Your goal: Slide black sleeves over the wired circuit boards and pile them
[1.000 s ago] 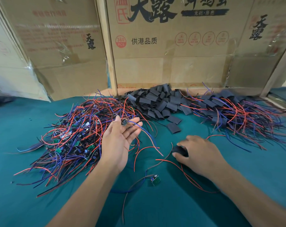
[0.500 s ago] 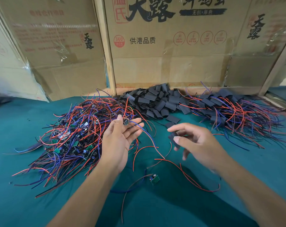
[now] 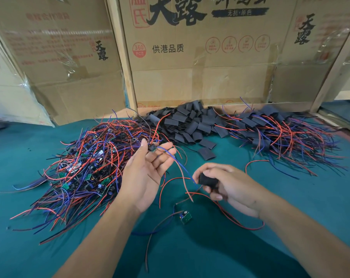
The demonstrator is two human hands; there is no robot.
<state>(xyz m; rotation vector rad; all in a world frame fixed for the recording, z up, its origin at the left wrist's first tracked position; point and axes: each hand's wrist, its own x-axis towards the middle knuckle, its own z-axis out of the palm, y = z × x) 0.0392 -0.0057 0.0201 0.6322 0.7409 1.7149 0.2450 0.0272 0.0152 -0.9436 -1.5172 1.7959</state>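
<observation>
Pinching a small board point(image 3: 152, 147) between thumb and fingertips, the left hand point(image 3: 145, 175) is lying palm up with its other fingers loosely spread, the board's red and blue wires point(image 3: 181, 169) trailing down toward the right hand point(image 3: 227, 185). That hand is curling its fingers round a black sleeve point(image 3: 207, 180), squeezing it so the mouth seems to be facing the wire ends, which are hanging just beside it.

Left of the grip, unsleeved boards are lying in a heap point(image 3: 90, 167); beyond it loose sleeves point(image 3: 188, 123) are heaped, and to the far right the finished pile point(image 3: 280, 135) is sitting. Another board point(image 3: 185, 216) is lying on the green cloth point(image 3: 320, 207) just below the hands.

Judging by this, threading is about to begin: the wire ends need gathering together and feeding into the sleeve mouth, then the sleeve drawing up over the board.
</observation>
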